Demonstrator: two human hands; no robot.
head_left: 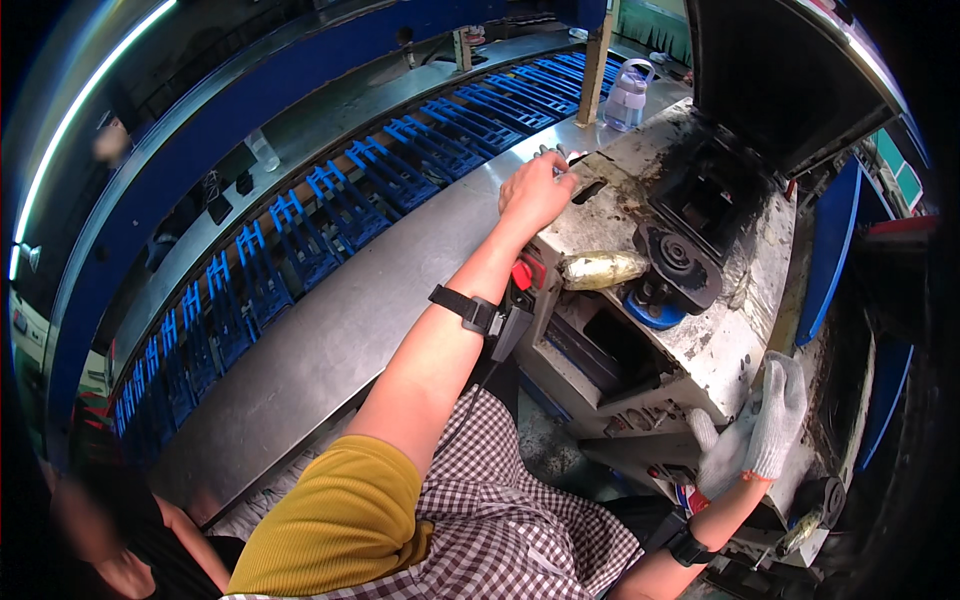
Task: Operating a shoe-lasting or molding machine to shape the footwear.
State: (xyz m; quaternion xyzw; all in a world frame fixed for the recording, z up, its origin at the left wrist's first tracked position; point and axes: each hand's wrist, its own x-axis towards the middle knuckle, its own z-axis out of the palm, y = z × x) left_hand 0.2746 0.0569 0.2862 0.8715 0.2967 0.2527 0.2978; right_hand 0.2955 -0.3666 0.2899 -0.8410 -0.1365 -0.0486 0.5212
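Stained machine top (735, 310) — left hand (537, 192) outstretched, gloved right hand (748, 432) spread

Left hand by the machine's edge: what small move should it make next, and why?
Probably ease the left hand toward the small pale thing just past it: the hand is already up at the edge of the machine, and that thing shows right beside it. Whether they touch is unclear.

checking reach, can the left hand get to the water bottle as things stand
Probably yes, with a stretch: the water bottle stands beyond the left hand, and the wooden post beside it leaves the near side free.
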